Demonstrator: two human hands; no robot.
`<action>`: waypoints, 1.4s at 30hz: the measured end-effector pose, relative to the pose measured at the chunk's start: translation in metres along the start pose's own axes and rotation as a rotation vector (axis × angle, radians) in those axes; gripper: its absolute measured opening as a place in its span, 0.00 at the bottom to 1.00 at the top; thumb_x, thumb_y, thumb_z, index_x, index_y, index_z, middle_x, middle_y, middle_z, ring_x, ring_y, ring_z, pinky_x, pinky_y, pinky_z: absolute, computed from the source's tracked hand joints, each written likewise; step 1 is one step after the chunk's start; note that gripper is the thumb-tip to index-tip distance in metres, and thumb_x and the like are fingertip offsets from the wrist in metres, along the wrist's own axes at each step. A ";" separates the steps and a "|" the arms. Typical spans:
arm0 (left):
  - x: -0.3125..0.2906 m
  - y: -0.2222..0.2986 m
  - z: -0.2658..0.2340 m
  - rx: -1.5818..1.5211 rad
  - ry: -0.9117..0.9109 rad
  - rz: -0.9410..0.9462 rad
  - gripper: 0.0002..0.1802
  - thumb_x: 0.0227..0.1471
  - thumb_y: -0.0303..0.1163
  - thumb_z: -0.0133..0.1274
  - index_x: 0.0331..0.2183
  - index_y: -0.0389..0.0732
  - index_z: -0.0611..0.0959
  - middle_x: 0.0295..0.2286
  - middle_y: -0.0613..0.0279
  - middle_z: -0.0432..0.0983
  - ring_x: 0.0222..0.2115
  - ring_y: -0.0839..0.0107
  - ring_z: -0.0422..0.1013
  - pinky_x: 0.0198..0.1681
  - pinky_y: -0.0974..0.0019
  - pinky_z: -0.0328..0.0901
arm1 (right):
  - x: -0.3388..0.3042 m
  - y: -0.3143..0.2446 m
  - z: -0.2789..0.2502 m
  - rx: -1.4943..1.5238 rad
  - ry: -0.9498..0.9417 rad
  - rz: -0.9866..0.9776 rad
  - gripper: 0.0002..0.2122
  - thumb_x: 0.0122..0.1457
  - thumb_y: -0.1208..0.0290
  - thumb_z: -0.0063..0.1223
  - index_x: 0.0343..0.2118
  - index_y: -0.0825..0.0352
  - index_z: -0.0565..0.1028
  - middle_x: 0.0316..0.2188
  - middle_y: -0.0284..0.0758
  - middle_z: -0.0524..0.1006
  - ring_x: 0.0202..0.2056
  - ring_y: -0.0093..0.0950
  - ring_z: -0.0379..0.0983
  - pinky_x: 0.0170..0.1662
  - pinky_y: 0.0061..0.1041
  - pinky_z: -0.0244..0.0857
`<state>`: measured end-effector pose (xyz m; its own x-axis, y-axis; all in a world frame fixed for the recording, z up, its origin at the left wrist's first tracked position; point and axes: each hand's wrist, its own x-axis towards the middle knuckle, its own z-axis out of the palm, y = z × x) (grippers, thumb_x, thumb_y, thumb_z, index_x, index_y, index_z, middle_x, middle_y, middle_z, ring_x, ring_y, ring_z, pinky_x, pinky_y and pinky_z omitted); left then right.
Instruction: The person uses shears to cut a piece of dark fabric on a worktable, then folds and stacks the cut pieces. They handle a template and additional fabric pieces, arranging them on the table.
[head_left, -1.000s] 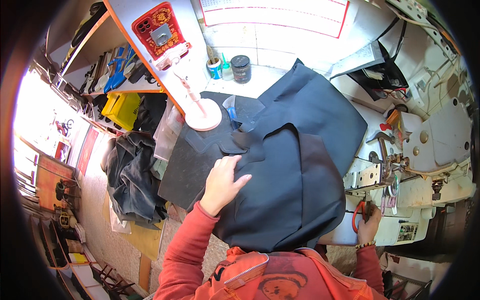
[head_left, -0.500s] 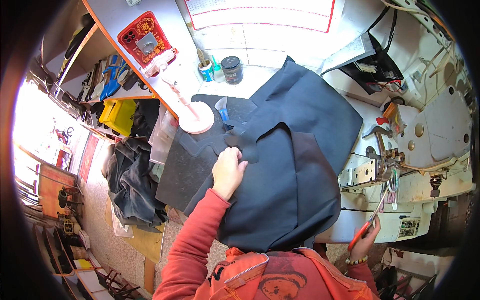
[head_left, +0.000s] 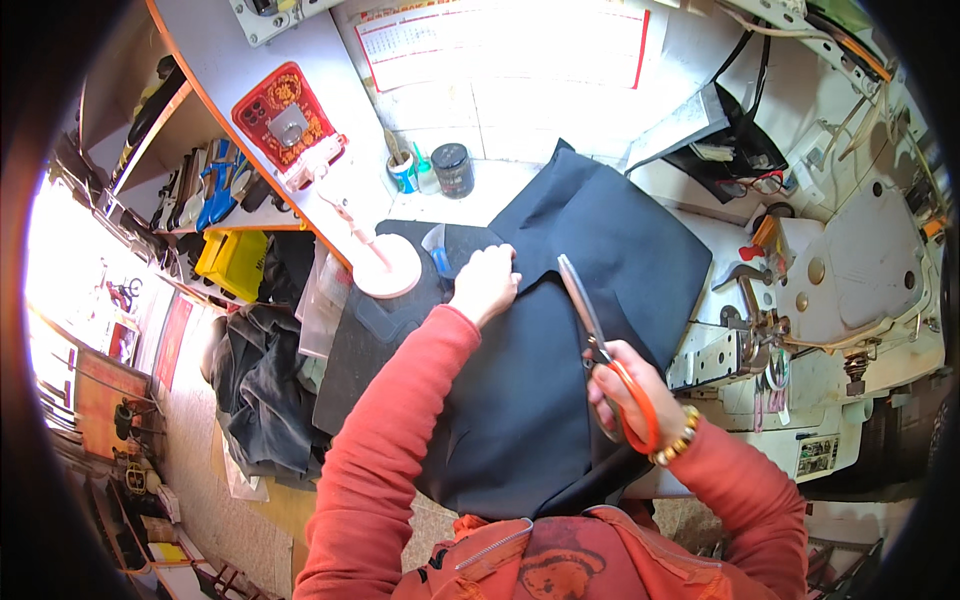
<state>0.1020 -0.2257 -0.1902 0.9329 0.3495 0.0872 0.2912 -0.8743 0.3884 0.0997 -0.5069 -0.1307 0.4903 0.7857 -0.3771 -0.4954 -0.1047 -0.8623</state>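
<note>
My left hand (head_left: 487, 285) has its fingers closed on the edge of a large black sheet (head_left: 520, 400) of smooth leather-like material, near a curved cut-out. In my right hand (head_left: 632, 385) is a pair of scissors (head_left: 583, 300) with orange handles. Their blades point up and away over the sheet, right of the cut-out, and look closed. One part of the sheet spreads to the back right; another hangs over the near edge toward my body. A dark, flat shaped piece (head_left: 388, 325) lies left of my left hand, and a blue-handled blade tool (head_left: 438, 255) lies beyond it.
A dark mat (head_left: 345, 375) lies under the work. At the back stand a pink phone stand (head_left: 388, 268) with a red phone (head_left: 285, 118), a dark jar (head_left: 453, 172) and a small bottle (head_left: 427, 175). A sewing machine (head_left: 850, 270) occupies the right; dark cloth (head_left: 265, 385) hangs at left.
My right hand has brought the scissors from beside the sewing machine up and left over the sheet. My left hand has moved farther away and right along it. The view has shifted slightly.
</note>
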 end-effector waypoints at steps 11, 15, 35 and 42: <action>0.057 -0.031 -0.005 -0.534 -0.389 -0.161 0.18 0.45 0.32 0.65 0.21 0.40 0.69 0.17 0.69 0.61 0.22 0.77 0.56 0.26 0.68 0.55 | 0.058 0.026 -0.031 -0.226 -0.036 0.231 0.19 0.67 0.49 0.40 0.49 0.60 0.64 0.28 0.31 0.72 0.26 0.20 0.69 0.30 0.22 0.67; 0.052 -0.033 -0.016 -0.797 -0.447 -0.182 0.16 0.48 0.29 0.63 0.20 0.44 0.71 0.19 0.78 0.62 0.22 0.83 0.56 0.26 0.73 0.54 | 0.078 0.016 -0.035 -0.202 -0.095 0.278 0.21 0.67 0.46 0.38 0.50 0.60 0.64 0.33 0.35 0.75 0.31 0.24 0.73 0.36 0.26 0.70; -0.017 -0.047 -0.037 -0.983 -0.629 -0.194 0.09 0.51 0.21 0.60 0.28 0.41 0.74 0.26 0.78 0.70 0.27 0.88 0.66 0.31 0.79 0.65 | 0.096 0.003 -0.024 -0.261 -0.165 0.251 0.23 0.67 0.45 0.36 0.52 0.60 0.64 0.35 0.34 0.74 0.33 0.22 0.71 0.38 0.26 0.68; -0.054 -0.046 -0.039 -1.103 -0.519 -0.133 0.12 0.51 0.20 0.58 0.28 0.42 0.71 0.25 0.80 0.60 0.27 0.90 0.59 0.31 0.79 0.64 | 0.069 0.022 -0.007 -0.317 -0.323 0.151 0.19 0.68 0.51 0.38 0.49 0.62 0.62 0.34 0.30 0.72 0.32 0.16 0.68 0.38 0.19 0.65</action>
<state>0.0300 -0.1908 -0.1772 0.9568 0.0179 -0.2902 0.2902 -0.0004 0.9570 0.1274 -0.4587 -0.1783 0.1567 0.8915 -0.4251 -0.2758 -0.3738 -0.8855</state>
